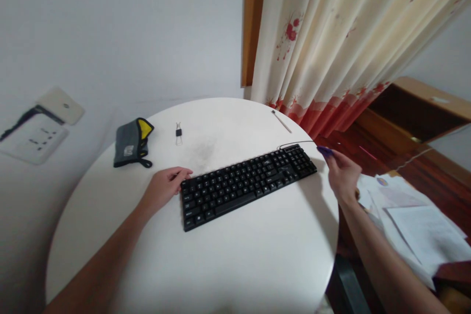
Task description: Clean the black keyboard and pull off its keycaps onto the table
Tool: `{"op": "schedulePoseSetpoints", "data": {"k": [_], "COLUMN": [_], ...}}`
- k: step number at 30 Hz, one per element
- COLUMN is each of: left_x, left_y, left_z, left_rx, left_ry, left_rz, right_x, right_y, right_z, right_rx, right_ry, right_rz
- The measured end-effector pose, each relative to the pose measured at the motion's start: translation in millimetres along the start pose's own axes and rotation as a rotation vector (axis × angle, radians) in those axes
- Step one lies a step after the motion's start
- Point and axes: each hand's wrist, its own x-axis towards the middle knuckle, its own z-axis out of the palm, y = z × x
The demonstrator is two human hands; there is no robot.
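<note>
Closest in, both forearms reach over a round white table [239,260]. The left hand [165,187] lies loose on the tabletop, fingers gently curled and not gripping, with the fingertips touching the top left corner of a black keyboard [246,184]. The right hand [344,176] hovers just off the keyboard's right end, past the table edge, with its fingers drawn together on a small purple thing [325,151]. What that is, I honestly can't tell.

The keyboard sits mid-table at a slant, right end farther away, and its thin black cable [294,143] loops off the far right corner. The key legends are too small to read.

Off to the right, below the table, there's a pile of white papers [415,221] with a little coloured mark, unreadable.

Farther back on the table:
- a grey pouch [131,143] with a yellow lining and a small label, no legible text
- a small wire clip-like tool [178,133], well apart from the keyboard
- a thin pale stick [281,121] near the far edge

Behind all that hangs a cream curtain [342,34] with red flowers, and there's a white wall socket [35,137] on the left.
</note>
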Motion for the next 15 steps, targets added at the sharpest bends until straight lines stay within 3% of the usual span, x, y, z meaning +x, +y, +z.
{"op": "schedulePoseSetpoints", "data": {"k": [3,9,15], "left_x": [0,2,1], "left_y": [0,-4,-1], "left_z": [0,2,2], "left_rx": [0.018,0.035,0.037], "left_ry": [-0.004,-0.003,0.003], "left_rz": [0.003,-0.003,-0.015], "right_x": [-21,-55,-99], "right_y": [13,-3,-36], "right_z": [16,32,42], "right_rx": [-0.113,-0.169,0.027], "right_ry": [-0.196,-0.187,-0.304], "right_rz": [-0.012,-0.014,-0.005]}}
